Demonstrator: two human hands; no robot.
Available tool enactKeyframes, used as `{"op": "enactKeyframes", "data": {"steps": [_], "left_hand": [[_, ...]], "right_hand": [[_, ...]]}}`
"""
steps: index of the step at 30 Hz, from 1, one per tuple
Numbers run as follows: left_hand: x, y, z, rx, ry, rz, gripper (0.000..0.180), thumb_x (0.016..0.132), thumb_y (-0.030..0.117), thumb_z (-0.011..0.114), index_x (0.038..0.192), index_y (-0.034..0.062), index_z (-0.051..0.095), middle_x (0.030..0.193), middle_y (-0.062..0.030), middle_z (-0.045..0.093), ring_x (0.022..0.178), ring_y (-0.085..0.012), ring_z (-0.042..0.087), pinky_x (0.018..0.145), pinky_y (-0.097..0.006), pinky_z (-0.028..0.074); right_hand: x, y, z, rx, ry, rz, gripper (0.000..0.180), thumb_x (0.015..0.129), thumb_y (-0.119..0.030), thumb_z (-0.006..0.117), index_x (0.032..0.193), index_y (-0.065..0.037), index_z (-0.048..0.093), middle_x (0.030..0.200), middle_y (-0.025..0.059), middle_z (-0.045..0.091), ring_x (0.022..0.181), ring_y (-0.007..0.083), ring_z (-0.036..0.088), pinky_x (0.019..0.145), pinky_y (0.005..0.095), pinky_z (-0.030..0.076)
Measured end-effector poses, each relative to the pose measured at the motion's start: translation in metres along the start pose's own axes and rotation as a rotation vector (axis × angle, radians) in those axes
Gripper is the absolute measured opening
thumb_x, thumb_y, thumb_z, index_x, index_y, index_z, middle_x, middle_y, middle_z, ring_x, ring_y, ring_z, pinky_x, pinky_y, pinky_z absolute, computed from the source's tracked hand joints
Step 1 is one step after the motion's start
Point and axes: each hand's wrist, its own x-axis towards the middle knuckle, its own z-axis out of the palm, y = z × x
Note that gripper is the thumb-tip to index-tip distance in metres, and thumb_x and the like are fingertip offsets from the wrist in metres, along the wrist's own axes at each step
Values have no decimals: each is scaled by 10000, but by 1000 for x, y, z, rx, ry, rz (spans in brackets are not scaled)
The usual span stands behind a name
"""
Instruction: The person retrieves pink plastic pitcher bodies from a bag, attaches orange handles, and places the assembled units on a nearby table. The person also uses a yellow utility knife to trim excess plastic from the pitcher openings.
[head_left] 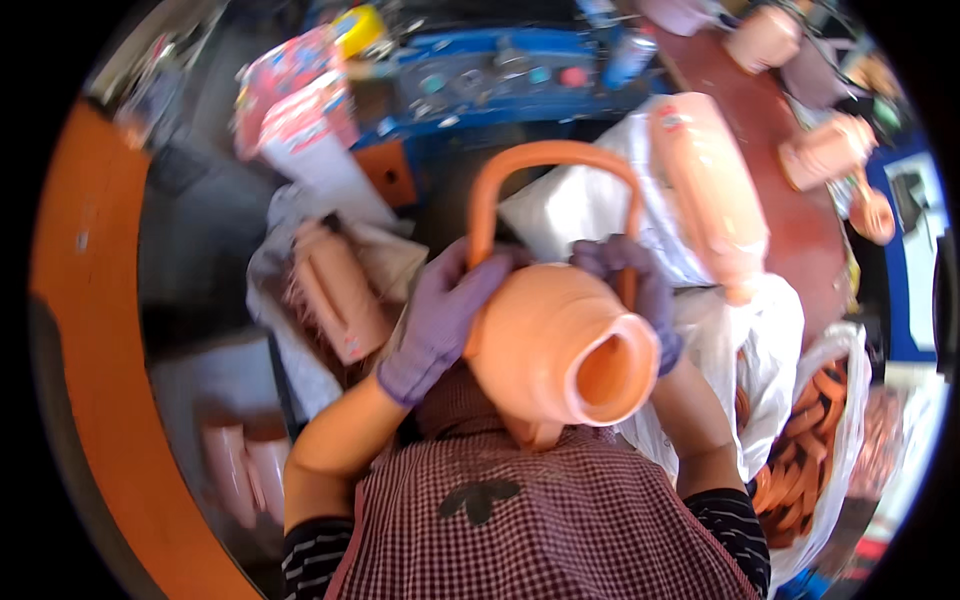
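Between my hands is a peach-coloured jug [530,340], shaped like a vacuum flask body, its open round mouth tilted toward my lower right. A large orange curved handle [545,152] arches from its far side. My left hand [440,320], in a purple-grey glove, is closed around the jug's left side near the handle's lower end. My right hand [640,290], gloved alike, grips the right side by the handle's other end; some of its fingers are hidden behind the jug. The jug hangs in front of my checked apron [500,510].
A white sack [300,360] at left holds a peach casing [340,290]. At right, another long casing [710,190] lies on white bags, and a plastic bag [850,400] holds several orange curved pieces [800,460]. A blue tray [480,110] of small parts is far ahead; an orange edge [90,300] runs along the left.
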Motion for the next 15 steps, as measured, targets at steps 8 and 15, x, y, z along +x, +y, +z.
{"op": "enactKeyframes", "data": {"steps": [8,15], "left_hand": [[-30,13,-18,252,254,301,318,1022,268,488,1054,-18,624,980,-109,640,943,-256,644,851,-380,527],[-11,90,47,-276,-191,486,487,1060,461,333,985,36,559,1128,-157,605,1121,-316,576,1044,-491,423]], "right_hand": [[19,0,-4,-876,301,-366,285,982,-265,542,1056,-10,646,957,100,685,874,173,667,804,306,534],[-76,24,0,-1369,-233,-684,617,846,-307,755,1338,-9,532,1278,185,599,1180,312,591,1027,400,467]]}}
